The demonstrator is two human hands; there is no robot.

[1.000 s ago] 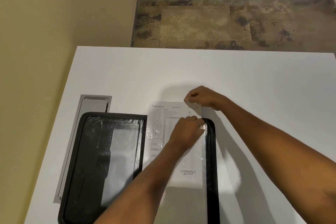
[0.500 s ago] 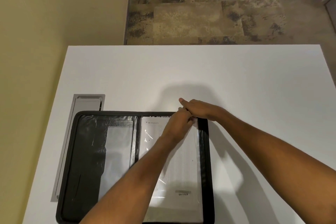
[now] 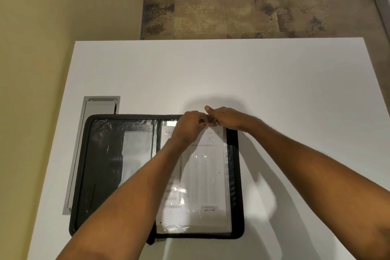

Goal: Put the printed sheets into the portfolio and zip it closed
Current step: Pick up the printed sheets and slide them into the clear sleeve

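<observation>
A black zip portfolio [image 3: 101, 167] lies open flat on the white table [image 3: 285, 91]. On its right half rest the printed sheets [image 3: 206, 177], a table of small print with a stamp near the bottom, under glossy clear plastic. My left hand [image 3: 188, 124] and my right hand [image 3: 226, 118] meet at the top edge of the sheets, fingertips pinched together there. Exactly what the fingers grip is hidden by the knuckles. My left forearm crosses the lower left part of the sheets.
The portfolio's left half carries a clear pocket [image 3: 137, 154] with a pale sheet in it. A grey recessed cable hatch [image 3: 101, 105] runs along the table's left side, partly under the portfolio. A yellow wall stands at the left, patterned carpet beyond the table.
The sheets, which stuck out past the portfolio's top edge, now lie within its right half. My left hand has moved up from the page's middle to meet my right hand at the top edge.
</observation>
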